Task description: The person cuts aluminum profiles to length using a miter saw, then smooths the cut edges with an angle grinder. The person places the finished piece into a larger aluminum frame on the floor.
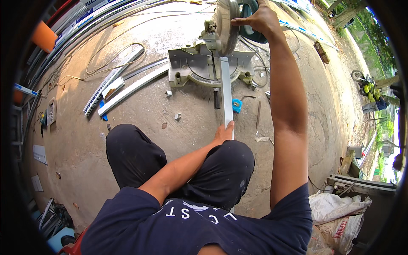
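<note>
A grey miter saw stands on the concrete floor ahead of my knees, its round blade guard raised. My right hand grips the saw's dark green handle at the top. A long grey aluminium strip lies across the saw's table and runs back toward me. My left hand holds the near end of that strip, just above my right knee. I am crouched, dark trousers filling the middle of the view.
Several aluminium profiles lie on the floor to the left, with a looped cable behind them. A blue tape measure sits right of the strip. More profiles are stacked along the far left. White sacks rest at lower right.
</note>
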`<state>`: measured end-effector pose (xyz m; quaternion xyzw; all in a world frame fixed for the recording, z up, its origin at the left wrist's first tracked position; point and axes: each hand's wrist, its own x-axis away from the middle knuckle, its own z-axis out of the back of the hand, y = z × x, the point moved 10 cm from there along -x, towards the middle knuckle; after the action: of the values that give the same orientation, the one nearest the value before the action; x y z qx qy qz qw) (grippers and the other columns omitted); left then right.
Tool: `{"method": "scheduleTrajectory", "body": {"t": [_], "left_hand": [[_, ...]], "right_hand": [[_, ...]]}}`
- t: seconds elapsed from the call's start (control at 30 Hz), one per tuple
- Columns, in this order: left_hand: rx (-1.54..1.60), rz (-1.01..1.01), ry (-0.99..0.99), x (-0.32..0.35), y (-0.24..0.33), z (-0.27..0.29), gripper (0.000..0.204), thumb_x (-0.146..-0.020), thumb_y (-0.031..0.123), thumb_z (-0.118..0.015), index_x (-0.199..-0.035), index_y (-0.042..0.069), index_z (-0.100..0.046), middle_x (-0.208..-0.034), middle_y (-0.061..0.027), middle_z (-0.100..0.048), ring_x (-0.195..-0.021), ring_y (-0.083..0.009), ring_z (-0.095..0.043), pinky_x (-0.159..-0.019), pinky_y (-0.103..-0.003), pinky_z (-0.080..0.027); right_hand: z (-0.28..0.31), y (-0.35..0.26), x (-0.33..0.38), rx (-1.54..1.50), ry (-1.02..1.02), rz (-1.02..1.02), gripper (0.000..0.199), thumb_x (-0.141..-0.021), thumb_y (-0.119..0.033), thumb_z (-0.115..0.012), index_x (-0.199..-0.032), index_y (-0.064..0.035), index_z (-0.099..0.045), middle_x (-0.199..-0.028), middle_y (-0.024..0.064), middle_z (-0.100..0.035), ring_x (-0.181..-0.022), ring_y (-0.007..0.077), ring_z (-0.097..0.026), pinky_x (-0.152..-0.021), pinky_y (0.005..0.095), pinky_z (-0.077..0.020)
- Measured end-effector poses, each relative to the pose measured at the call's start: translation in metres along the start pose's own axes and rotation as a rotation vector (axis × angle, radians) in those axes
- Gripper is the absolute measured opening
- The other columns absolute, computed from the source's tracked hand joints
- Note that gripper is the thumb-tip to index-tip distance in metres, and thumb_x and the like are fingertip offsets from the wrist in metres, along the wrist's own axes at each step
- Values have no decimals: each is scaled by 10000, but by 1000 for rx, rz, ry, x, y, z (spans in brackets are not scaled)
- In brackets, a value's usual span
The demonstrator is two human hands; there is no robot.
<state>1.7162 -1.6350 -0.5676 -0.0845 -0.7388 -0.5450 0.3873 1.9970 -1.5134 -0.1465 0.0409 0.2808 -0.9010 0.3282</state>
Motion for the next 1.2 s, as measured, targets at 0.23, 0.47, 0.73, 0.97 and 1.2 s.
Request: {"method": "scheduleTrajectory", "body": {"t": [0.23,0.47,0.73,0.97,1.2], "left_hand": [[-22,-16,6,2,4,0,691,-1039,602,-503,-1104,-73,-639,-756,-168,-689,-668,-304,-708,-641,-440,-551],[-28,-21,21,10,10,5,674,-1045,587,-501,-1099,-72,-631,-756,-166,-684,-654,-297,-700,-624,-441,-541],[-37,-12,21,10,11,6,626,-1055,555,-507,-1088,-59,-622,-755,-156,-677,-639,-274,-688,-598,-426,-533],[-27,-12,13,9,11,4,643,-1055,556,-505,-1063,-74,-632,-750,-171,-679,-657,-300,-701,-617,-443,-538],[-68,-16,36,9,12,6,638,-1055,555,-505,-1075,-70,-629,-755,-172,-682,-662,-302,-702,-624,-441,-541]], "right_hand": [[-1,2,9,9,-25,-34,1411,-506,-439,-1034,-1547,141,-278,-1276,291,-678,-1179,344,-683,-1002,350,-544],[-4,6,5,21,-13,-34,1412,-498,-430,-1036,-1552,129,-280,-1302,284,-667,-1191,345,-677,-1013,350,-539],[-4,7,7,45,1,-57,1426,-492,-434,-1037,-1569,101,-270,-1317,282,-660,-1200,352,-671,-1023,356,-537],[-3,2,10,43,14,-42,1442,-492,-432,-1037,-1579,94,-249,-1303,278,-667,-1182,351,-677,-1013,359,-542],[-6,8,10,52,-25,-91,1458,-498,-447,-1032,-1586,97,-227,-1262,272,-689,-1144,340,-696,-980,354,-554]]}}
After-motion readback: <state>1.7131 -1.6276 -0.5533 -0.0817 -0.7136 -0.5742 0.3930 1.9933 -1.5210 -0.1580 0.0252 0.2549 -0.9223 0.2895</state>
